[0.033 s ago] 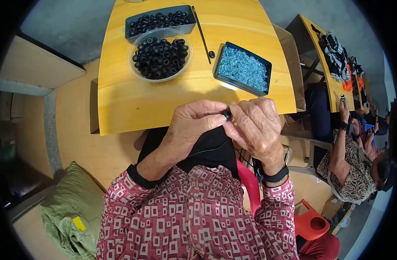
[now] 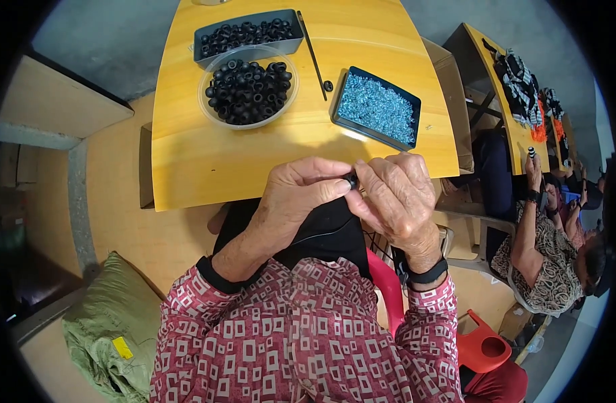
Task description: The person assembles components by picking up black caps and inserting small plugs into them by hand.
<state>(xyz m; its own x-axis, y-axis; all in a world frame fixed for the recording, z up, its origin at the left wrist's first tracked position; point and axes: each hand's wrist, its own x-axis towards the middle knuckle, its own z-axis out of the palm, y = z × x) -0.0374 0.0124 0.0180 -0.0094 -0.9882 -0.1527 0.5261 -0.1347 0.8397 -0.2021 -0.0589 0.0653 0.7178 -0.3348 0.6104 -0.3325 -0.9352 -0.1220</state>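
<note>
Over the table's near edge, my left hand pinches a small round black hollow part between thumb and index finger. My right hand meets it from the other side, its thumb and fingertips closed around the same part. Fingers hide most of the piece. Beyond my hands stands a clear round bowl heaped with similar black parts. To the right of the bowl, a dark rectangular tray holds many tiny clear-blue pieces.
A grey bin of black parts sits behind the bowl on the yellow table. Near the tray lie a thin dark rod and a small black piece. A green sack rests at left; a person sits at right.
</note>
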